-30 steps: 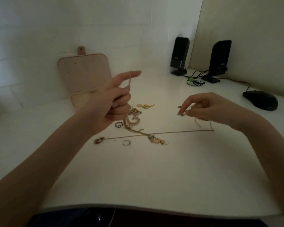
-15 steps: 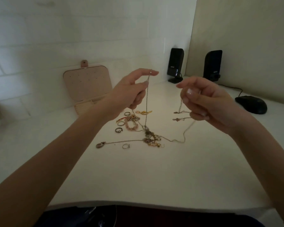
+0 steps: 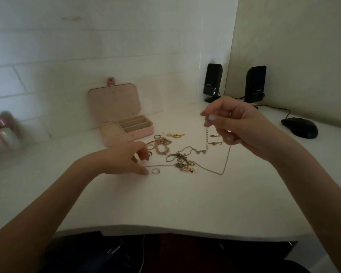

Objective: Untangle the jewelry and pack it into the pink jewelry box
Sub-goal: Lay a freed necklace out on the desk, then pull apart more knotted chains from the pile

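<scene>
The pink jewelry box [image 3: 134, 135] stands open at the back of the white desk, lid upright. In front of it lies a tangle of gold and silver chains [image 3: 182, 163], a pink bead bracelet [image 3: 162, 149], a gold earring [image 3: 176, 135] and loose rings [image 3: 156, 171]. My right hand [image 3: 236, 127] is raised above the desk and pinches one end of a thin silver chain [image 3: 226, 163]; the chain hangs down and runs back into the tangle. My left hand [image 3: 124, 159] is low on the desk, left of the tangle, its thumb and fingers apart over the left end of another thin chain [image 3: 161, 165].
Two black speakers [image 3: 213, 81] [image 3: 255, 83] stand at the back right with cables. A black mouse [image 3: 299, 128] lies at the far right. Blurred pastel containers [image 3: 2, 131] sit at the left edge. The desk's front edge [image 3: 165, 231] curves close to me.
My left hand has let go of the chain it held up and has dropped to the desk beside the tangle. My right hand stays raised, still pinching its chain end.
</scene>
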